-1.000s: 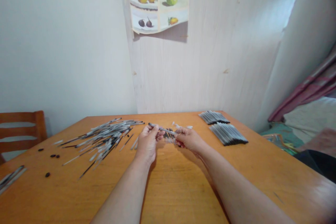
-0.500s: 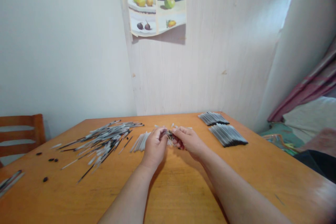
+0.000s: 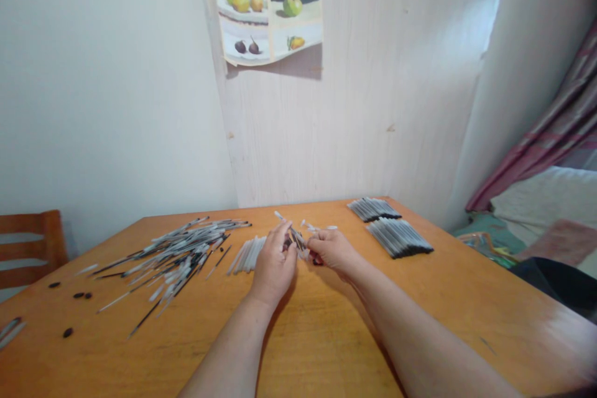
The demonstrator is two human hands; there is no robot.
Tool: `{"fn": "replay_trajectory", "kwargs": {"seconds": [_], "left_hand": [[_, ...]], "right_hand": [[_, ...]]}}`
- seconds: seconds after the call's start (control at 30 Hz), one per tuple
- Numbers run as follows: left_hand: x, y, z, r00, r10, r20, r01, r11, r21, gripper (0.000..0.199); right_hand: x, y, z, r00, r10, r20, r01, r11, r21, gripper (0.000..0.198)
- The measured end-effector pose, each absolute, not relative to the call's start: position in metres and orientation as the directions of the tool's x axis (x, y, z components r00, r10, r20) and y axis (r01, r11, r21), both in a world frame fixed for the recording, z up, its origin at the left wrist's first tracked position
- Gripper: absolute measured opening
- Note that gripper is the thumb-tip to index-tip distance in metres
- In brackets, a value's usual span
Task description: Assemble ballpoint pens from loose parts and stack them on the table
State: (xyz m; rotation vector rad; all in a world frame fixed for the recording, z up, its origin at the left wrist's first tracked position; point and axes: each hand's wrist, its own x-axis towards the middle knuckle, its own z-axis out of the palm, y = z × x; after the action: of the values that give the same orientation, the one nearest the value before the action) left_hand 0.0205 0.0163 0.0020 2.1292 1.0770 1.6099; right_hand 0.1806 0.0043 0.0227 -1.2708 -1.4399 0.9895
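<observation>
In the middle of the table, my left hand (image 3: 275,259) is closed around slim pen refills (image 3: 297,238) with dark ends, which slant up between my hands. My right hand (image 3: 332,250) is close beside it, its fingers pinched together at the lower end of the pieces. What exactly its fingertips grip is hidden. A row of whitish translucent tubes (image 3: 248,255) lies just left of my left hand. Some small white caps (image 3: 331,227) lie on the table behind my hands.
A loose pile of black and clear pen parts (image 3: 186,249) spreads over the table's left side. Two neat rows of clear pens with black ends (image 3: 398,238) lie at the right. Several small black pieces (image 3: 68,332) sit near the left edge. A wooden chair (image 3: 32,242) stands at left.
The refills between my hands now slant more upright and show more. My right hand has drawn slightly lower, fingers more curled. The whole view has shifted a little.
</observation>
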Motion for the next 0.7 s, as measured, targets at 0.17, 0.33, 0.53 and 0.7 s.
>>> {"fn": "replay_trajectory", "kwargs": {"seconds": [0.17, 0.33, 0.53, 0.7], "left_hand": [[0.016, 0.020, -0.002, 0.090, 0.669, 0.738, 0.485, -0.677, 0.554, 0.050], [0.016, 0.019, -0.001, 0.086, 0.680, 0.728, 0.571, -0.633, 0.523, 0.044], [0.016, 0.018, -0.001, 0.076, 0.682, 0.728, 0.588, -0.620, 0.520, 0.042], [0.016, 0.020, -0.003, 0.077, 0.686, 0.723, 0.598, -0.612, 0.517, 0.042]], "right_hand": [[0.204, 0.026, 0.025, 0.239, 0.947, 0.216, 0.571, 0.043, -0.820, 0.026], [0.239, 0.045, 0.037, 0.402, 0.892, 0.207, 0.808, -0.240, -0.538, 0.019], [0.277, 0.060, 0.032, 0.510, 0.848, 0.143, 0.834, -0.447, -0.324, 0.028], [0.294, 0.073, 0.026, 0.530, 0.840, 0.117, 0.827, -0.481, -0.291, 0.029]]}}
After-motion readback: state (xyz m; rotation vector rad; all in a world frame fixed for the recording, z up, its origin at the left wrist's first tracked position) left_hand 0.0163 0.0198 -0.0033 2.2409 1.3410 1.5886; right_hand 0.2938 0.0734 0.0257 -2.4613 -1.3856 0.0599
